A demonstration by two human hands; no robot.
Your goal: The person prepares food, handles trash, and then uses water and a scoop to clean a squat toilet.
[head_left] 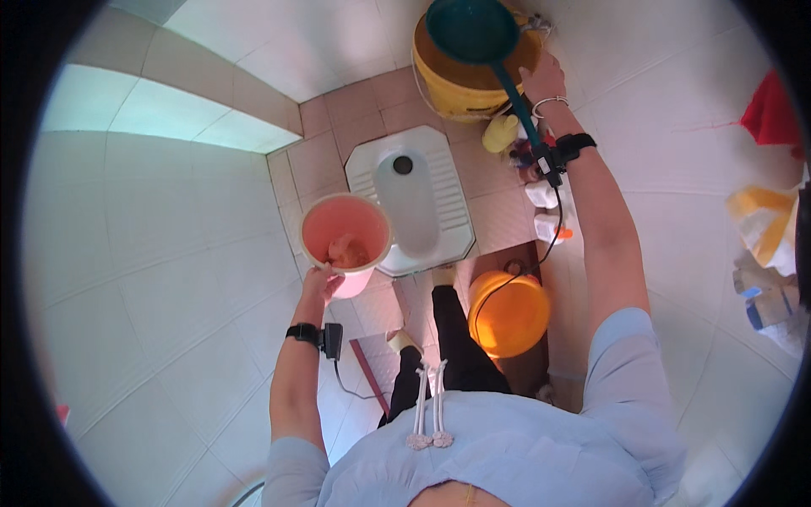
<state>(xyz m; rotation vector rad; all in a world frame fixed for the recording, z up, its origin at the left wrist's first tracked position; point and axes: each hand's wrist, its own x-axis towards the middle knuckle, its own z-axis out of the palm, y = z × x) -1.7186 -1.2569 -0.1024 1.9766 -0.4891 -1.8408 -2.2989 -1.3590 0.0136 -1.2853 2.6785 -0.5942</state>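
Observation:
My left hand (pixel 322 282) is closed on the near rim of a pink bucket (pixel 358 282), which has some pinkish contents low inside. The bucket stands or hangs tilted beside a white squat toilet (pixel 450 193); whether it touches the floor I cannot tell. My right hand (pixel 546 81) reaches to the right side of a large yellow bucket (pixel 448 95), just below a metal tap (pixel 536 25). Its fingers look curled, but what they grip is not clear. Over the yellow bucket lies a green dipper (pixel 473 30), its long handle running back toward my right wrist.
An orange basin (pixel 508 314) sits near my right foot. Along the right wall stand a pale yellow bottle (pixel 500 133) and white bottles (pixel 547 226). Cloths (pixel 764 221) hang at far right. A tiled ledge (pixel 211 114) juts from the left wall. Cables trail from both wrist devices.

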